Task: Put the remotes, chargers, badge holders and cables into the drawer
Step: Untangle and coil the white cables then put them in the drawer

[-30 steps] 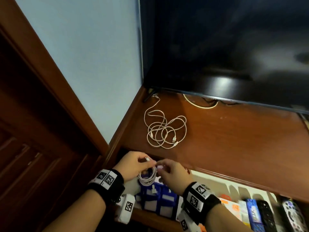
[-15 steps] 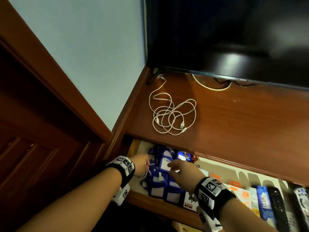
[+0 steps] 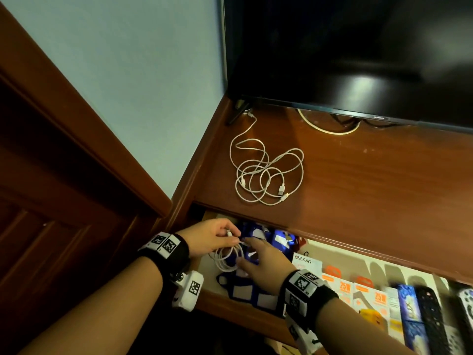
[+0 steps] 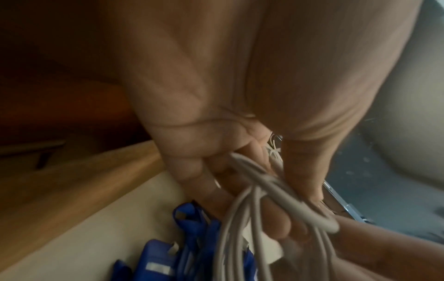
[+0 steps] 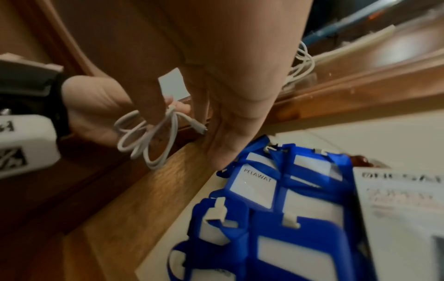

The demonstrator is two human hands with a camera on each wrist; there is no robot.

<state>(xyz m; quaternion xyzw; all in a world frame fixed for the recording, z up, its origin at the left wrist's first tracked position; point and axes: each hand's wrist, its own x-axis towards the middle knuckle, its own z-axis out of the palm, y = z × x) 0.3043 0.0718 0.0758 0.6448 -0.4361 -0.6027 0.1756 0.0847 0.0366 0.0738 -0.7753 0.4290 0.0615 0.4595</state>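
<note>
1. Left hand [image 3: 213, 237]: grip closed, thumb and fingers pinching a coiled white cable [image 3: 227, 256] by its top; the loops hang below the hand over the left end of the open drawer [image 3: 204, 262].
2. Right hand [image 3: 266, 260]: fingers straight and relaxed, reaching toward the hanging coil. Fingertips lie at or against the loops; firm contact cannot be confirmed. This hand holds nothing.
3. Directly beneath both hands, blue badge holders [image 5: 276, 199] lie flat on the drawer floor in an overlapping pile; one card reads "PELAWAT".
4. To the right of the pile, a white charger box [image 3: 307, 262], then orange-marked charger boxes [image 3: 363, 295], all inside the drawer.
5. Further right, a black remote [image 3: 432, 321] lies in the drawer; that end is blurred.
6. On the table [image 3: 371, 190] above the drawer, a second white cable [image 3: 263, 175] lies in a loose tangle, untouched, near the left edge.
7. A dark television [image 3: 345, 52] stands at the back of the table.
</note>
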